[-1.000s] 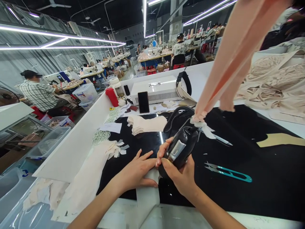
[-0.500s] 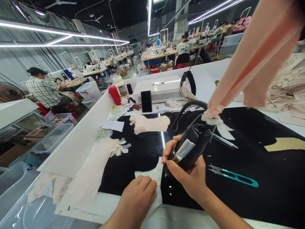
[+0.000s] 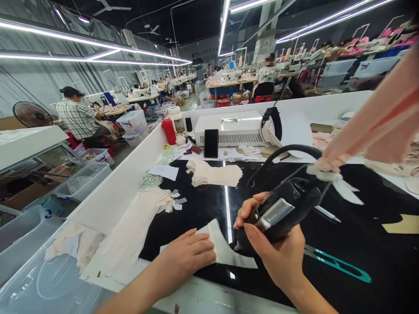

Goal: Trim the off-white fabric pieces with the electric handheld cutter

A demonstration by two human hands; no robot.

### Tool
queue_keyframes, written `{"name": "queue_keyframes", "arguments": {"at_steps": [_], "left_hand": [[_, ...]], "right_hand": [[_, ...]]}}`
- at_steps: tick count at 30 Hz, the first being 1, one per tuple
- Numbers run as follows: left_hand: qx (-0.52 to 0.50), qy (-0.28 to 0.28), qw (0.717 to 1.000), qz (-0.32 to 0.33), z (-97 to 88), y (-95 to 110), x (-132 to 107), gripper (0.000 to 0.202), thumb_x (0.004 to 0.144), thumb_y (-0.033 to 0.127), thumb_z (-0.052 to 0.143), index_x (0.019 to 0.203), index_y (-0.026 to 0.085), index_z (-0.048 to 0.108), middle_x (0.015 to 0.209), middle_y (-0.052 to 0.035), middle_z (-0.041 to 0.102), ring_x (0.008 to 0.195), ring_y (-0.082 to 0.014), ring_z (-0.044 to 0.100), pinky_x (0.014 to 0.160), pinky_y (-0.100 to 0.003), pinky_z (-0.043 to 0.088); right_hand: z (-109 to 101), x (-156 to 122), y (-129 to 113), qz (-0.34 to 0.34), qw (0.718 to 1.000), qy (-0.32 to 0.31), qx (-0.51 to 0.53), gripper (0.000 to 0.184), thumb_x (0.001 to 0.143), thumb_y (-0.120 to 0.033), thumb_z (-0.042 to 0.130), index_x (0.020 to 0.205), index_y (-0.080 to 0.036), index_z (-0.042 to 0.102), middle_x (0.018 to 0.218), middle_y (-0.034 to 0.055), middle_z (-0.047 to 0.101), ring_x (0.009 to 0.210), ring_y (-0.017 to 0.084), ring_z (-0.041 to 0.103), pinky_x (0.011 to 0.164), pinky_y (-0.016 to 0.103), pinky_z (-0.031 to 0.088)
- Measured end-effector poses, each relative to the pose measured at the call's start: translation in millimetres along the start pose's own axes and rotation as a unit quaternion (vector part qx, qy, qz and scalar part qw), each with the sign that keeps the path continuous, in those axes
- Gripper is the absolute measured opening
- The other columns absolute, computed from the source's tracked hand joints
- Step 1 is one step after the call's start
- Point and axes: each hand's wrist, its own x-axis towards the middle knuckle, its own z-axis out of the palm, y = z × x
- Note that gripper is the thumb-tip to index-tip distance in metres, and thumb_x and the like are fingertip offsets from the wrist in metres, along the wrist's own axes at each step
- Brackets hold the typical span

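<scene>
My left hand (image 3: 188, 257) lies flat with its fingers stretched out, pressing on a pale curved fabric piece (image 3: 225, 246) on the black tabletop (image 3: 203, 205). My right hand (image 3: 278, 248) is wrapped round a black hand-held tool (image 3: 291, 205) with a silver plate on its side and a cord at its back. The tool's lower tip hangs just right of the pale piece; its underside is hidden. A pink cloth strip (image 3: 366, 126) is knotted at the tool's rear and runs up to the right. Beside my right hand lie teal thread snips (image 3: 340, 264), their tips partly hidden.
A stack of cut pale pieces (image 3: 214, 173) lies ahead, with a longer pile (image 3: 131, 235) at the left. Behind stand a phone (image 3: 211, 143), a white vented box (image 3: 229, 128) and a red bottle (image 3: 168, 131). A pen (image 3: 329, 214) lies at right. People sit at sewing machines beyond.
My left hand has opened out and flattened, and more of the pale piece now shows to its right. The tool in my right hand has shifted right. The view has turned slightly left.
</scene>
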Motion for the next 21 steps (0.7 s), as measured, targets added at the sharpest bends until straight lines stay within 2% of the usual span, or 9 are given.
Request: {"name": "queue_keyframes", "arguments": {"at_steps": [2,6,10,14,21], "left_hand": [[-0.009,0.014,1.000,-0.004,3.4,-3,3,0.035,0.107,0.005,0.046,0.133,0.021,0.062,0.136,-0.0049,0.069,0.134,-0.0206,0.061,0.124,-0.042,0.041],[-0.009,0.075,0.997,-0.016,11.5,-7,19,0.038,0.099,-0.001,0.051,0.132,0.013,0.062,0.133,-0.0120,0.069,0.128,-0.0237,0.063,0.115,-0.038,0.052],[0.020,0.119,0.993,0.006,20.3,-15,40,0.034,0.100,-0.001,0.048,0.129,0.008,0.062,0.128,-0.0140,0.070,0.123,-0.0246,0.065,0.110,-0.038,0.056],[0.037,0.111,0.993,0.017,29.9,-23,47,0.033,0.100,-0.001,0.048,0.128,0.009,0.062,0.124,-0.0123,0.070,0.119,-0.0246,0.067,0.106,-0.038,0.059],[0.046,0.110,0.993,0.011,36.0,-29,36,0.029,0.107,0.007,0.046,0.130,0.012,0.062,0.128,-0.0106,0.070,0.122,-0.0227,0.066,0.108,-0.036,0.058]], "right_hand": [[-1,-4,2,0.001,1.000,-0.011,0.023,0.035,0.085,-0.035,0.084,0.110,-0.027,0.062,0.082,-0.0006,0.067,0.063,0.016,0.068,0.059,0.030,0.062],[-8,-9,7,-0.003,0.999,-0.041,0.034,0.033,0.090,-0.033,0.081,0.116,-0.029,0.061,0.086,0.0000,0.068,0.067,0.015,0.070,0.063,0.029,0.064],[-17,-12,9,-0.011,0.998,-0.049,0.023,0.031,0.093,-0.029,0.077,0.118,-0.029,0.060,0.085,-0.0002,0.067,0.069,0.014,0.068,0.063,0.028,0.063],[-25,-17,11,-0.015,0.997,-0.069,0.010,0.030,0.096,-0.024,0.073,0.122,-0.030,0.059,0.088,0.0002,0.066,0.071,0.015,0.068,0.066,0.029,0.064],[-31,-21,9,-0.021,0.997,-0.070,0.010,0.031,0.096,-0.026,0.073,0.124,-0.030,0.059,0.087,0.0003,0.066,0.070,0.016,0.069,0.066,0.031,0.064]]}}
